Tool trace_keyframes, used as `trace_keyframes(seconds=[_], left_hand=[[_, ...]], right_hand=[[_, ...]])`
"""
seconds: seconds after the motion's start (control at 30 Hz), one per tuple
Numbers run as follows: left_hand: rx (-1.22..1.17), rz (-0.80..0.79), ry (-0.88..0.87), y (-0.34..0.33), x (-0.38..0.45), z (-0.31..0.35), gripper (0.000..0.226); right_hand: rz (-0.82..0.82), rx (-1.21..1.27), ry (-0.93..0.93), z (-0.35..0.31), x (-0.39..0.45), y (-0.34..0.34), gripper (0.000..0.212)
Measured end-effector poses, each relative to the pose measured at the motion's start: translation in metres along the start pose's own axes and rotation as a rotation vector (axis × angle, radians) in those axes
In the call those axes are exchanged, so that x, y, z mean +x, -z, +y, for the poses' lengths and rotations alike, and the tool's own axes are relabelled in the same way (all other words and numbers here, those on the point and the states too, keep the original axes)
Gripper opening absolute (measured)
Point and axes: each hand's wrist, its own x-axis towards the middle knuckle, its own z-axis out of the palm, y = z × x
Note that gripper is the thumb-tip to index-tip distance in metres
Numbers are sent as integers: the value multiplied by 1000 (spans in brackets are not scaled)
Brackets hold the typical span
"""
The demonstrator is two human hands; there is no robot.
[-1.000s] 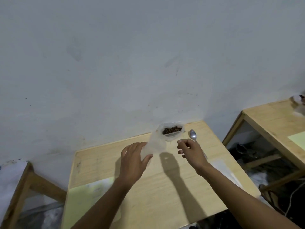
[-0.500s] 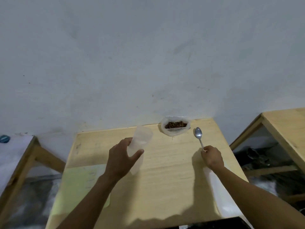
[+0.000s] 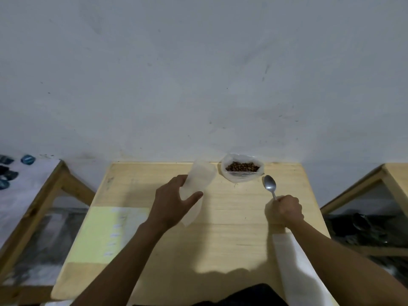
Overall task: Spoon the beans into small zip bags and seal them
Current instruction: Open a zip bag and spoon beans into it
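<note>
A clear bag of brown beans [image 3: 242, 170] stands open at the back of the wooden table [image 3: 231, 228], against the wall. My left hand [image 3: 173, 202] holds a small translucent zip bag [image 3: 198, 180] upright, its mouth open, just left of the beans. My right hand [image 3: 284, 209] grips the handle of a metal spoon [image 3: 270, 185]; the spoon's bowl is empty and points toward the beans.
A pale yellow sheet [image 3: 103, 233] lies on the table's left part. More flat translucent bags [image 3: 293, 268] lie along the right edge under my right forearm. Other wooden tables [image 3: 35, 208] stand left and right [image 3: 395, 180], with small dark objects [image 3: 6, 173] on the left one.
My right hand moved back from the middle of the table to the spoon and closed round its handle. My left hand raised the zip bag upright with its mouth open.
</note>
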Motion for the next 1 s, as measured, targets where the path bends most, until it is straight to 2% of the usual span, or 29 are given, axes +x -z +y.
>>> trace_keyframes(seconds=[0.13, 0.23, 0.3, 0.47, 0.63, 0.83, 0.87, 1.0], left_hand=[[-11, -12, -3, -7, 4, 1, 60], [-8, -39, -12, -9, 8, 0, 62], [-4, -47, -23, -8, 14, -2, 61], [-24, -47, -49, -4, 25, -11, 52], [-55, -52, -45, 2, 37, -18, 49], [-93, -45, -15, 11, 47, -13, 47], [-99, -43, -13, 12, 47, -13, 46], [-105, -44, 0, 17, 45, -15, 51]], right_hand=[[98, 94, 8, 1, -2, 0, 29], [25, 130, 143, 12, -12, 8, 16], [14, 213, 181, 19, -16, 17, 20], [155, 511, 294, 22, -31, 29, 30], [163, 794, 357, -11, -42, 46, 40], [274, 978, 468, -70, -39, 72, 7], [287, 997, 468, -80, -38, 74, 3], [304, 902, 502, -106, -26, 65, 12]])
